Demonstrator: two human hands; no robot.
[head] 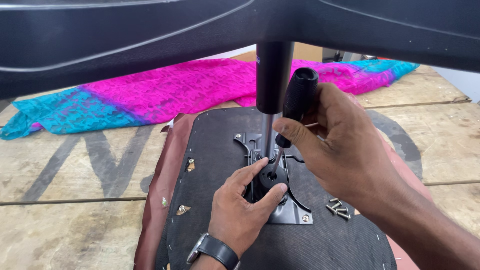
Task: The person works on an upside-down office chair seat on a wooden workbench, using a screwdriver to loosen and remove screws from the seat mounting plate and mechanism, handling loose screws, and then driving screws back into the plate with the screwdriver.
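Cloth (150,95) of pink and turquoise lies across the wooden table (65,200) at left. At centre, the left hand (240,210) curls around a black knob (270,180) on the upturned seat's metal plate (295,212). The right hand (335,145) clenches a black-handled screwdriver (295,102), tip down in the knob. Loose screws (338,209) lie beside.

Seat base (210,150) on wooden table (65,200), mounting plate (292,212) on it, loose screws (338,209) right, cloth (165,92) behind

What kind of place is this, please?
Probably a workshop where chairs are assembled or repaired: a rough wooden table, an upturned chair seat with its metal mounting plate, loose screws, and a screwdriver.
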